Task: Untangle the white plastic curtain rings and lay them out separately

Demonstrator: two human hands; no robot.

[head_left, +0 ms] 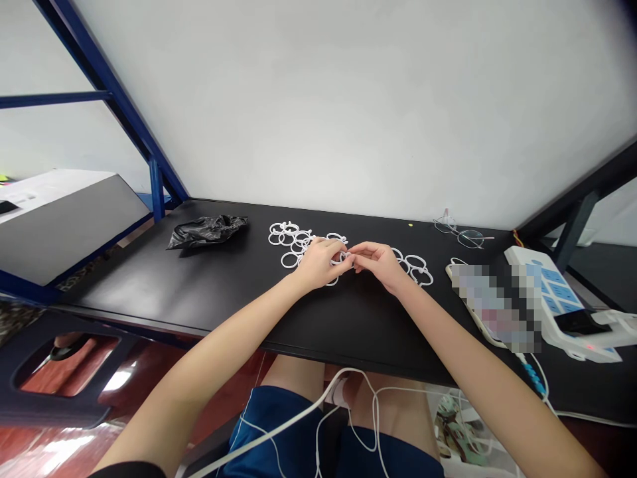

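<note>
My left hand [320, 263] and my right hand [379, 263] meet over the middle of the black table. Between their fingertips is a small white plastic ring [343, 255] with a little knob, partly covered by the fingers. Both hands are closed in a pinch on it. More white rings [293, 234] of the same kind lie in a loose, overlapping group behind and left of my left hand, some hidden under it. Another group of white rings [416, 257] rests just right of my right hand, partly behind it.
A crumpled black plastic bag [206, 232] lies at the left. Glasses [470, 232] sit at the back right, near the wall. A blurred phone [485, 309] and a white power strip [565, 335] are on the right. White cables [293, 423] hang across my lap.
</note>
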